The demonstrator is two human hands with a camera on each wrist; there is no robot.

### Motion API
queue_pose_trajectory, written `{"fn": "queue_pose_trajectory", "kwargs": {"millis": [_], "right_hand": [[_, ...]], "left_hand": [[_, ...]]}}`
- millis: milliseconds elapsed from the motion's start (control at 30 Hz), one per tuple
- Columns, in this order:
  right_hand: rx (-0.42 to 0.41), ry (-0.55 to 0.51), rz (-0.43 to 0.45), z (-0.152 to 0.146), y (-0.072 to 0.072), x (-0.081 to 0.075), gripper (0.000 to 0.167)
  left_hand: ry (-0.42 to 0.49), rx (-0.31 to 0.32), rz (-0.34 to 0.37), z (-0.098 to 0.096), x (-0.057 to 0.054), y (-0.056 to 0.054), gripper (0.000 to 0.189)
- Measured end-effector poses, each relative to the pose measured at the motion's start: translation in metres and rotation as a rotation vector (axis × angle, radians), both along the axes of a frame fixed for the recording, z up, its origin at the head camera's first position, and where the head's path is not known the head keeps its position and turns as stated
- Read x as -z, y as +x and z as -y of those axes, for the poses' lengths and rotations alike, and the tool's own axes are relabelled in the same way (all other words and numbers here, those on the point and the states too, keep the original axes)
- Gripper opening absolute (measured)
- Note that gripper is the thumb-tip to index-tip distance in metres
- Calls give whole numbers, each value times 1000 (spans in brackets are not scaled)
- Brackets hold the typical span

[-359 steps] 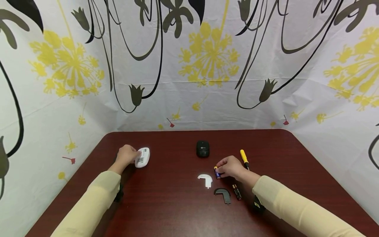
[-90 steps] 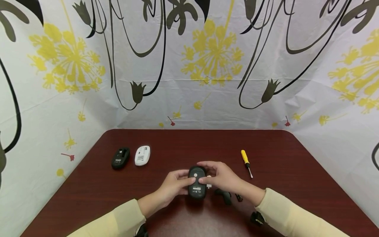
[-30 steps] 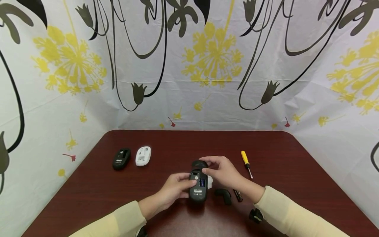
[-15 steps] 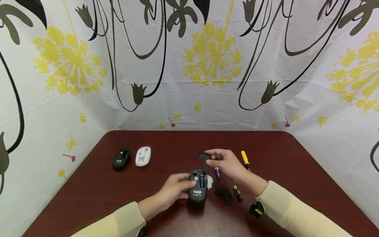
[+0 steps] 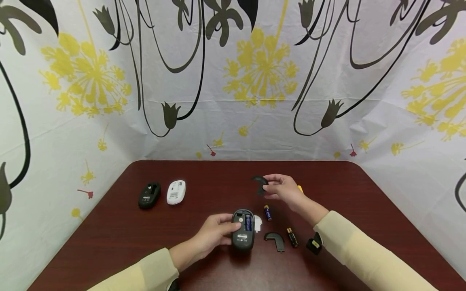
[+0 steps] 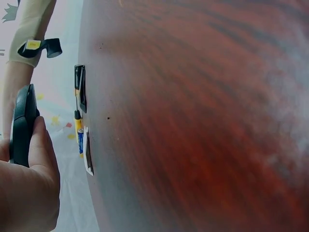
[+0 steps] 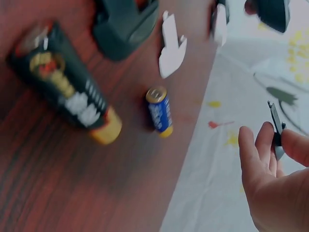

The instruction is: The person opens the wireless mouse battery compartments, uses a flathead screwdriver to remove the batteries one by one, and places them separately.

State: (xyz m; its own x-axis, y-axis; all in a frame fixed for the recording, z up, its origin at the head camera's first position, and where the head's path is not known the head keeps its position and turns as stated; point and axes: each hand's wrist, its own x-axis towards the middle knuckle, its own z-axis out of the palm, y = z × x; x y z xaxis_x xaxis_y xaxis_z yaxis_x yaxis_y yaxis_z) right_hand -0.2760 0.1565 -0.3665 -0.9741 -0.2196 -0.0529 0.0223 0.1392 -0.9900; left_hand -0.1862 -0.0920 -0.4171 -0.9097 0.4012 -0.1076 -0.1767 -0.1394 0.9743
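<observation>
In the head view my left hand (image 5: 209, 236) grips a black computer mouse (image 5: 242, 240), underside up, above the table. Its battery bay is uncovered and a blue battery (image 5: 248, 222) lies inside. The left wrist view shows the same mouse (image 6: 21, 128) edge-on between thumb and fingers. Farther back and to the right, my right hand (image 5: 287, 192) pinches a curved black battery cover (image 5: 260, 180), clear of the mouse. This cover (image 7: 276, 123) appears edge-on between thumb and fingers in the right wrist view.
Right of the mouse lie a white battery cover (image 5: 258, 223), another black cover (image 5: 276, 239), a blue battery (image 5: 267, 213) and a black-and-gold battery (image 5: 292, 237). A screwdriver (image 5: 300, 188) is mostly hidden by my right hand. At left rest a black mouse (image 5: 149, 195) and a white mouse (image 5: 176, 192).
The left hand picked up the black mouse from the table's middle. My right hand slid off its cover, baring the battery, then carried the cover back and right. The left hand stayed nearly still lately.
</observation>
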Motion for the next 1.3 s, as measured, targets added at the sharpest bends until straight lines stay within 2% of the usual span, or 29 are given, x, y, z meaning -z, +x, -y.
{"fn": "queue_pose_trajectory", "kwargs": {"millis": [233,533,833,1133,1300], "right_hand": [[33,-12,29,-8,-20,10,37],[71,20,61,-9,-37,20,32],[49,6,112,-10,-48,29,34],[92,54,132,-12,-59,39,34],[104,69,154,-12,-60,43,34]], "left_hand": [[15,10,7,0,-1,1,46],[7,4,12,1,0,1,45],[8,3,12,1,1,1,46],[6,9,2,3,1,1,47],[8,6,7,3,1,0,46]]}}
